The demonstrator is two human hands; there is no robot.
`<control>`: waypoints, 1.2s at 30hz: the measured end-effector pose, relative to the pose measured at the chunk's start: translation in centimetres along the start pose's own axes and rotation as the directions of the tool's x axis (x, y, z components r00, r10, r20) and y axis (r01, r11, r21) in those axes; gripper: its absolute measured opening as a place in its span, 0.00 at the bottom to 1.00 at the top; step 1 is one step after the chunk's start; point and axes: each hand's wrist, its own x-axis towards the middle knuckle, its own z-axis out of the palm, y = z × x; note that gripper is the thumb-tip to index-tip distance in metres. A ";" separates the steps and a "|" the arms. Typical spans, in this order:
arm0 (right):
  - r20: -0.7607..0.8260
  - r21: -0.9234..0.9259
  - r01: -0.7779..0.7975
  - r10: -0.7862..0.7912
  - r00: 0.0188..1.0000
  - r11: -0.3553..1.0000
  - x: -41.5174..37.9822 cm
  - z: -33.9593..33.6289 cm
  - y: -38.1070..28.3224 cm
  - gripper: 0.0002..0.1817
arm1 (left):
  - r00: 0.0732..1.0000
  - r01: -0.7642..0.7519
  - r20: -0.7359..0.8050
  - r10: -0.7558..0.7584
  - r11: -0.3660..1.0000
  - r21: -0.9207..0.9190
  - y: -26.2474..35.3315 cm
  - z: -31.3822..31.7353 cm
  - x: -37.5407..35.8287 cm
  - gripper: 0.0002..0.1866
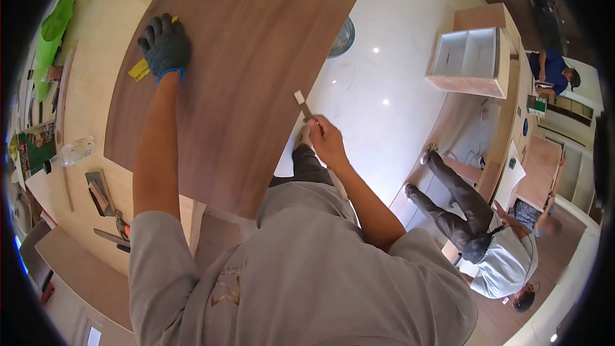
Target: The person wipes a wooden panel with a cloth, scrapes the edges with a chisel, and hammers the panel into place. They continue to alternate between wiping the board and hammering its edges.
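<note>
A brown wood-grain panel [237, 83] lies across the pale workbench in front of me. My left hand [166, 48], in a dark glove with a blue cuff, rests on it with fingers spread. Beneath that palm a flat yellow piece [139, 69] pokes out on the lower left. Beyond the panel's right edge, my bare right hand [328, 141] is closed around a slim, dark flat tool [305, 110] with a whitish block-like tip [298, 97], which points up toward the panel. The tool's exact kind is something I cannot tell.
Left of the panel are a clear bottle [78, 152], pliers [122, 223], a dark-bladed tool [111, 238] and a green bag [56, 32]. On the right, a white-lined cabinet box [467, 54] stands near a person in grey [500, 256]. Another person in blue [556, 70] is farther back.
</note>
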 end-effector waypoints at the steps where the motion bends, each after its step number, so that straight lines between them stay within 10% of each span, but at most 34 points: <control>1: -0.014 -0.049 -0.017 0.016 1.000 0.999 0.3 0.0 -0.1 0.13 | 1.000 0.001 0.023 -0.001 1.000 0.015 0.3 -0.5 -0.1 0.19; 9: -0.127 -0.139 0.000 -0.018 0.992 0.990 13.7 -3.3 -2.1 0.17 | 0.999 0.017 0.043 -0.018 1.000 0.025 0.8 -0.4 -0.3 0.21; 14: 0.090 -0.161 -0.015 0.030 0.995 0.987 6.0 -1.4 -1.5 0.15 | 0.999 0.021 0.047 -0.023 0.999 0.031 0.5 0.5 0.1 0.22; 20: -0.125 -0.191 0.042 -0.066 0.990 0.981 15.0 -4.0 -2.1 0.20 | 0.997 0.029 0.071 -0.032 0.999 0.033 0.6 0.0 0.1 0.22; 36: 0.050 -0.251 0.005 0.008 0.999 0.968 8.9 -3.1 -2.4 0.18 | 0.999 0.008 -0.031 -0.008 1.000 -0.013 0.0 0.3 -0.4 0.20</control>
